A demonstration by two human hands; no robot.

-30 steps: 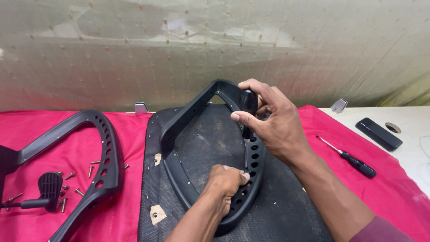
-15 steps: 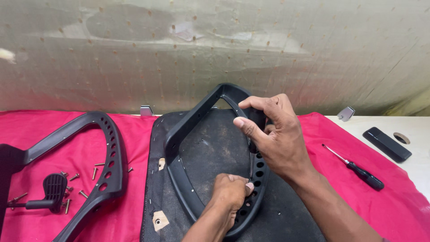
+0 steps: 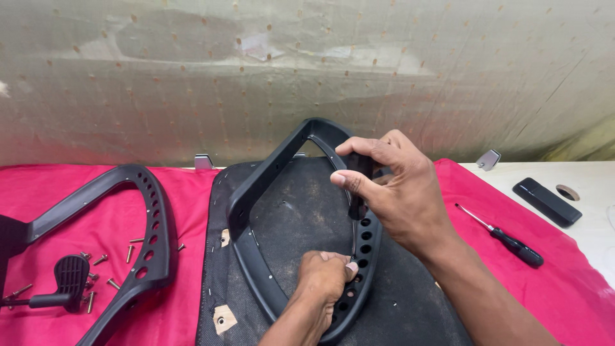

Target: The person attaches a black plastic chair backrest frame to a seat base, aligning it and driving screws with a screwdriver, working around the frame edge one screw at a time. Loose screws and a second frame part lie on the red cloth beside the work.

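A black plastic chair armrest frame (image 3: 266, 176) with a row of holes stands tilted on a black seat base (image 3: 307, 218) that lies on the red cloth. My right hand (image 3: 391, 192) grips the frame's upper right side, fingers curled over its edge. Low down, my left hand (image 3: 327, 275) is closed on the frame's bottom curve, next to the holes. A second, matching armrest frame (image 3: 150, 224) lies flat on the cloth at the left.
Several loose screws (image 3: 106, 269) and a black lever handle (image 3: 67, 279) lie at the left. A black-handled screwdriver (image 3: 506, 238) rests on the cloth at the right. A dark flat rectangular object (image 3: 546, 202) sits on the white tabletop beyond. A plastic-covered wall stands behind.
The view has shifted slightly, so everything sits lower and further right. My right hand has slid a little down the frame's right side. The left hand keeps its grip at the bottom.
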